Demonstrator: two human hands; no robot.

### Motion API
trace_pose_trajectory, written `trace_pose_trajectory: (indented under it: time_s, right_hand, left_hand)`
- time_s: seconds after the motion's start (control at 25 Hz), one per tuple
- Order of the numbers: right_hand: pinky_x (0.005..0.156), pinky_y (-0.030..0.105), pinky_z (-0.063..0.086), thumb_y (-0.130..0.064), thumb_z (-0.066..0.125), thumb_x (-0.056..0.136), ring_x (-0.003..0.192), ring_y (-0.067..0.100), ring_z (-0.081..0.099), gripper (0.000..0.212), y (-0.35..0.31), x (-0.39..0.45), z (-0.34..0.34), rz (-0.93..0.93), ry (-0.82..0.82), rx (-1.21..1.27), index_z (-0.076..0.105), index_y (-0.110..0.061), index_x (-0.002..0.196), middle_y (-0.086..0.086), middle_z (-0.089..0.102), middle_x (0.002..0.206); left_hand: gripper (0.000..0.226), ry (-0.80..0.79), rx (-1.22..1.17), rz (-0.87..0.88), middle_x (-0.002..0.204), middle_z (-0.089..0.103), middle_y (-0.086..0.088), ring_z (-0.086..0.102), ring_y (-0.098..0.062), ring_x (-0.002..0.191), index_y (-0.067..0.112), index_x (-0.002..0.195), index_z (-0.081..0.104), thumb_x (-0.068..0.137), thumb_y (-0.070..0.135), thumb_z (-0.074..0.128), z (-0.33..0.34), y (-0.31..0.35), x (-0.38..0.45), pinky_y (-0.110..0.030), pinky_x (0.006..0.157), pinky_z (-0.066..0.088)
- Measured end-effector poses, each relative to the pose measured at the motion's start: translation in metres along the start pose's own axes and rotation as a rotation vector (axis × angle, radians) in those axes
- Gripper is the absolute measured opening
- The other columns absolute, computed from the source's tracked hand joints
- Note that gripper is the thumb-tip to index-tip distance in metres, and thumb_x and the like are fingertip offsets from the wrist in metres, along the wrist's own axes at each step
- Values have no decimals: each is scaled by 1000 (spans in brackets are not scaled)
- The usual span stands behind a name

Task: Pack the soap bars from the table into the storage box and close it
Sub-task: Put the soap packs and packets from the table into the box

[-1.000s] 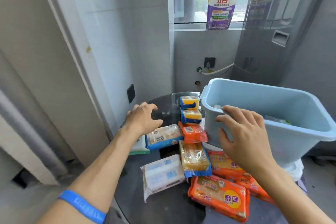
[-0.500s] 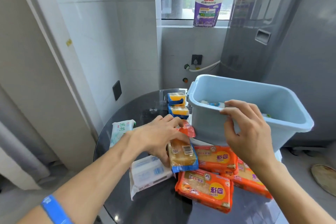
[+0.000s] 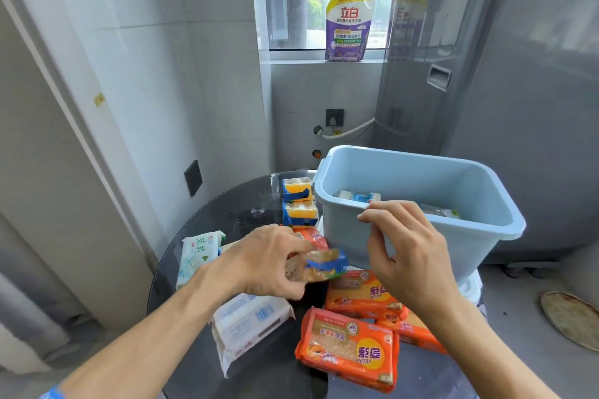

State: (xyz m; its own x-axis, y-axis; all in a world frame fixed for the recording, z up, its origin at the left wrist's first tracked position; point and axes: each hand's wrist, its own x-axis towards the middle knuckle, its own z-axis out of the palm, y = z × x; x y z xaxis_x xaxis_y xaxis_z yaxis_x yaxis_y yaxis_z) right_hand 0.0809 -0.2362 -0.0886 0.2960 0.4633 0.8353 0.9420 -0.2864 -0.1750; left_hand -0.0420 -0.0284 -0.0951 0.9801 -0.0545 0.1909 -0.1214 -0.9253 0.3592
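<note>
My left hand (image 3: 259, 261) is closed around a tan soap bar in a blue-edged wrapper (image 3: 319, 264), lifted just above the dark round glass table (image 3: 227, 207). My right hand (image 3: 405, 249) hovers at the near rim of the open light-blue storage box (image 3: 418, 220), fingers curled, holding nothing. A few wrapped bars lie inside the box (image 3: 359, 197). Still on the table are two yellow-and-blue bars (image 3: 298, 202), an orange bar (image 3: 312, 236), large orange packs (image 3: 350, 348), a white pack (image 3: 246, 322) and a green-white pack (image 3: 197, 254).
A purple detergent pouch (image 3: 348, 26) stands on the windowsill. Tiled walls close in on the left and behind. A grey appliance (image 3: 486, 74) rises behind the box. A round flat object (image 3: 570, 317) lies on the floor at right.
My left hand reached in from the table's left, closed on the blue-wrapped tan bar and lifted it toward the box. My right hand stayed near the box rim.
</note>
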Motion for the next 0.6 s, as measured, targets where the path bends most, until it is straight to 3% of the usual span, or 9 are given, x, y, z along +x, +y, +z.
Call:
trace_pose_trajectory:
  time_s: [0.16,0.24,0.32,0.4,0.48,0.6]
  right_hand:
    - [82,34,52,-20,58,87,98,17,62,23,-9,4,-10,45,-118,189,67,-17,107,-6,70,107]
    - [83,28,53,-32,60,87,102,8,63,34,-18,8,-15,185,-193,408,59,-27,121,-14,66,115]
    - [79,23,56,-41,66,84,101,10,66,48,-29,12,-17,367,-244,646,49,-37,130,-19,65,120]
    - [77,27,58,-41,72,82,97,14,70,52,-35,16,-20,522,-282,874,49,-43,128,-15,69,115]
    - [73,31,61,-38,76,81,94,18,73,41,-33,23,-29,644,-307,1037,59,-39,119,-6,75,107]
    - [68,39,63,-35,79,77,85,24,76,34,-17,44,-53,734,-314,1025,66,-25,106,4,78,96]
  left_hand:
    - [20,324,-570,-156,85,75,-10,71,-27,78,0,86,69,72,14,67,-13,9,10,-46,71,59]
    - [29,456,-911,-156,88,74,-18,71,-29,78,-7,94,66,73,14,64,-21,17,16,-40,67,60]
    - [37,518,-1171,-139,90,73,-15,71,-26,82,-4,101,66,74,21,62,-27,28,22,-33,65,58]
    - [36,554,-1298,-129,96,74,-14,72,-26,86,0,108,67,79,22,61,-27,41,27,-34,66,58]
    - [33,522,-1374,-136,103,73,-17,72,-28,91,4,113,68,87,23,58,-23,52,32,-36,68,59]
    - [37,452,-1291,-102,108,74,-12,71,-28,98,18,112,72,93,43,54,-20,66,47,-39,77,59]
